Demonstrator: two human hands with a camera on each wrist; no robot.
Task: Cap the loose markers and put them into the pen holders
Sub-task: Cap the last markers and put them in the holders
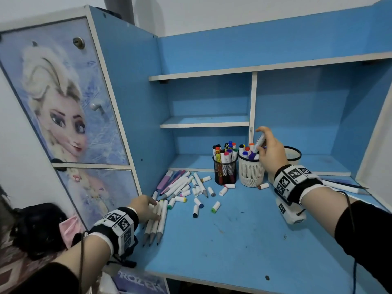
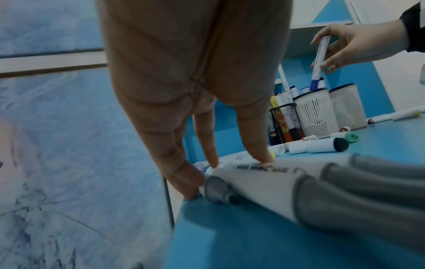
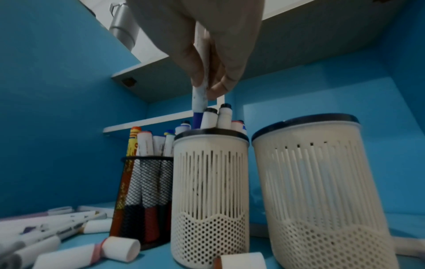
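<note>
Overhead, the right hand (image 1: 270, 153) pinches a near-upright marker (image 1: 257, 146), blue cap down in the white holder (image 1: 251, 174), while the left hand's (image 1: 144, 209) straight fingers press markers lying on the blue bench (image 1: 244, 240).

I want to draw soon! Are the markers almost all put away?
Not yet. The black mesh holder already holds capped markers. The right hand lowers a blue-capped marker into the white holder. The left hand touches uncapped markers; loose caps remain.
</note>
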